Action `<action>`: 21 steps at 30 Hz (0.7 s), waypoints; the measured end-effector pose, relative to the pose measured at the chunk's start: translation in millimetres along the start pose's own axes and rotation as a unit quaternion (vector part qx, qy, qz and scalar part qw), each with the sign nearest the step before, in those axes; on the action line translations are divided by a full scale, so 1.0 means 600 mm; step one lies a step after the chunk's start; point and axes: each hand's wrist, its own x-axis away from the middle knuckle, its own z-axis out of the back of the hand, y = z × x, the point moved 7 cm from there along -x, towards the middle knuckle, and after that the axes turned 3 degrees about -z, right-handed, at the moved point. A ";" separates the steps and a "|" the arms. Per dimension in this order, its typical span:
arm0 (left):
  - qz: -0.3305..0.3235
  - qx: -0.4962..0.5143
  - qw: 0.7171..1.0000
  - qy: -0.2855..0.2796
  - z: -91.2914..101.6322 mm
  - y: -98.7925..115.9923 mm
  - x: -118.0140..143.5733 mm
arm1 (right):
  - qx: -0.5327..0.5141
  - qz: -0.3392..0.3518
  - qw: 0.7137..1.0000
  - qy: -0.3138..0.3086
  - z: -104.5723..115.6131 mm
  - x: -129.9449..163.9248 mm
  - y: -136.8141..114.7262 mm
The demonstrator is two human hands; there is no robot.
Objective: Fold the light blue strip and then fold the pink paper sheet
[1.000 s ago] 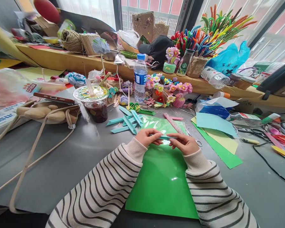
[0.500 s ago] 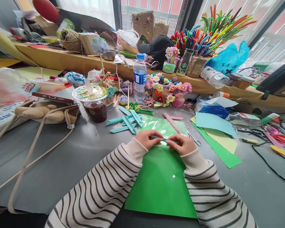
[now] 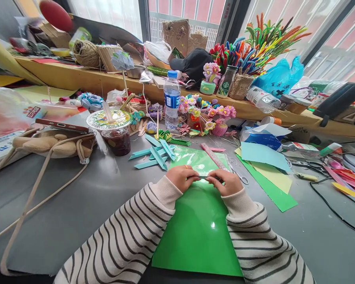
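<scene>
**One more teal strip being folded, a pile already made**

A grey table (image 3: 77, 205) is crowded with craft stuff; a glossy green sheet (image 3: 198, 236) lies near the person, straight ahead. Right of it lie a light blue sheet (image 3: 263, 154) and other coloured paper, and further right a few pink and yellow strips (image 3: 347, 182). Far left of the sheet stands a lidded drink cup (image 3: 114, 132), and behind it a water bottle (image 3: 171, 100).

By the look of it, part of the work is done: a heap of folded teal strips (image 3: 155, 152) sits just beyond the sheet's far left corner. A pink ruler (image 3: 214, 156) and scissors (image 3: 239, 174) lie at its far right corner.

Over the sheet's far end, the left hand (image 3: 183, 178) and right hand (image 3: 226, 182) meet, fingers pinched on a narrow teal strip (image 3: 203, 177) held between them. Its fold looks unfinished, though the hands hide most of it.
</scene>
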 end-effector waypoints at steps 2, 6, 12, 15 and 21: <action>0.005 0.008 1.000 0.007 0.004 -0.001 -0.002 | -0.015 -0.015 1.000 0.007 0.004 0.000 0.001; 0.005 0.014 0.999 0.030 0.020 -0.004 -0.001 | -0.091 -0.071 0.993 0.033 0.018 0.001 0.012; 0.149 0.095 0.978 0.107 0.085 -0.053 0.024 | -0.147 -0.212 0.951 0.167 0.071 0.014 0.061; 0.230 0.135 0.959 0.099 0.101 -0.079 0.038 | -0.179 -0.234 0.936 0.192 0.076 0.016 0.070; 0.290 -0.032 0.947 0.131 0.140 -0.124 0.059 | -0.147 -0.272 0.927 0.212 0.081 0.023 0.081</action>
